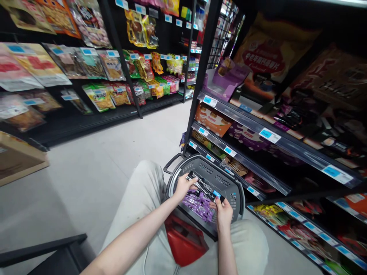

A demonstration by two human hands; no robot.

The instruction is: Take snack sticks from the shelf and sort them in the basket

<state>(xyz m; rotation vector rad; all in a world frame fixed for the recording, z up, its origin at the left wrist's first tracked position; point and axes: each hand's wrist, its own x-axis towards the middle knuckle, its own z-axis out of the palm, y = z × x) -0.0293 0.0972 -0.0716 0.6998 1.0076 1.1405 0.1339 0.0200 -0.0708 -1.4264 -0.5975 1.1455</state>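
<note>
Holding black packets (204,187) in both hands (185,188), above gray basket (213,168), purple packets (199,206) inside

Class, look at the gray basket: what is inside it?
Inside the basket lie shiny purple packets. Both hands, left and right, hold a black strip over them. The basket's floor beneath the packets is covered.

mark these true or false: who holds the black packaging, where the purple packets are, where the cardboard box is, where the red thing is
1. Both the left hand and right hand hold the black packaging. True.
2. The purple packets lie on a shelf. False: they are in the gray basket.
3. A cardboard box is at the picture's left edge. True.
4. The red object is inside the basket. False: it is between the knees.
</note>
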